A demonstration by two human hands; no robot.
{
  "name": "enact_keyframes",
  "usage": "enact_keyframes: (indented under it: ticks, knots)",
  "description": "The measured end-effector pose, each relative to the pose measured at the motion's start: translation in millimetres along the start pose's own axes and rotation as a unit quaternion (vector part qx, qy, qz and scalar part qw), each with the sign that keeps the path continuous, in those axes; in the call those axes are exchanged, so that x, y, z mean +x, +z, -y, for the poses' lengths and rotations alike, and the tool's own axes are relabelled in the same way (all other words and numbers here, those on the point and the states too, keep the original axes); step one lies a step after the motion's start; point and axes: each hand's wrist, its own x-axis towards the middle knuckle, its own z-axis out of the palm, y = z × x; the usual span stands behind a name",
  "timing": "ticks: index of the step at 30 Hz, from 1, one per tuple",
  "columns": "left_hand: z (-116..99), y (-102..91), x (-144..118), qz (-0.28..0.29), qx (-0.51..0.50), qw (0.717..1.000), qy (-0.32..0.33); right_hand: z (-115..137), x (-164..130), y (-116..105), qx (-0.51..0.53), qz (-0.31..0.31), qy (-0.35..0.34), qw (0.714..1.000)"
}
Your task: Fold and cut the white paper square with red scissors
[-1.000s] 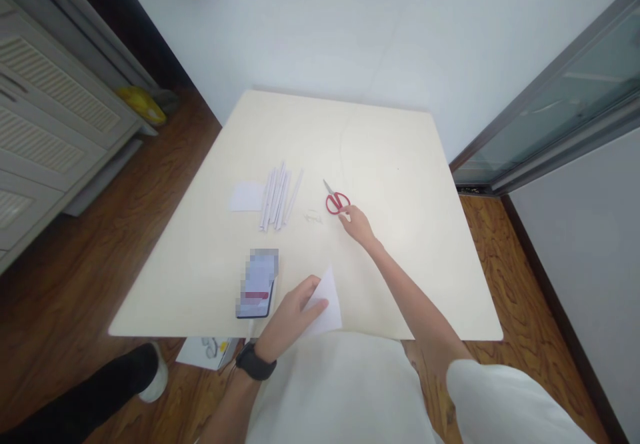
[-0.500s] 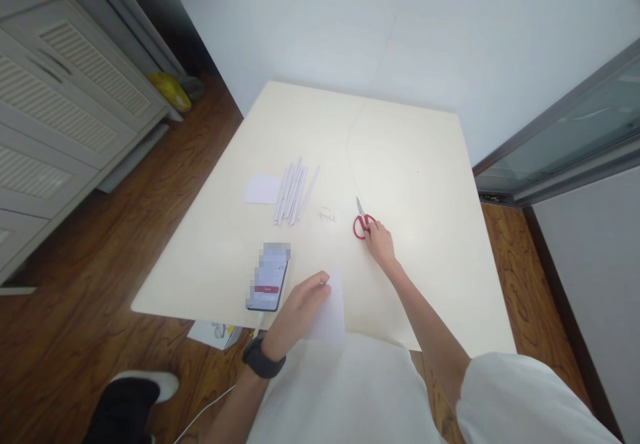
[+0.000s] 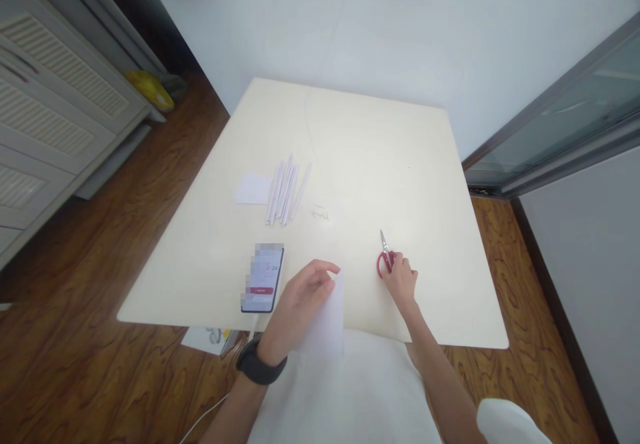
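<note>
My right hand (image 3: 401,280) on red-handled scissors (image 3: 385,258), fingers curled round handles, blades pointing away from me; scissors low on table (image 3: 380,157), whether lifted or resting cannot tell. My left hand (image 3: 301,304) pinches white paper sheet (image 3: 327,321), thumb on top, sheet overhanging table's near edge. Phone (image 3: 263,278) just left of left hand. Paper rolls (image 3: 286,189) beyond phone.
</note>
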Motion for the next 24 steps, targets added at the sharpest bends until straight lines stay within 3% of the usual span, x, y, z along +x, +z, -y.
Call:
enact_keyframes:
  ticks: [5, 10, 18, 24]
  knots:
    - [-4.8, 0.2, -4.6, -0.002, -0.013, 1.0, 0.015, -5.6, -7.7, -13.7, 0.134, 0.127, -0.004, 0.983]
    - [-11.0, 0.7, -4.1, -0.009, -0.029, 0.999, 0.023, 10.7, -40.7, -31.7, 0.314, 0.227, -0.062, 0.92]
    - [-8.2, 9.0, 3.4, 0.005, -0.079, 0.997, 0.006, 50.3, -88.3, -66.7, 0.49, 0.26, -0.152, 0.818]
    - [-4.8, 9.8, 5.0, -0.018, -0.088, 0.996, 0.022, 66.8, -104.5, -89.7, 0.495, 0.256, -0.19, 0.809]
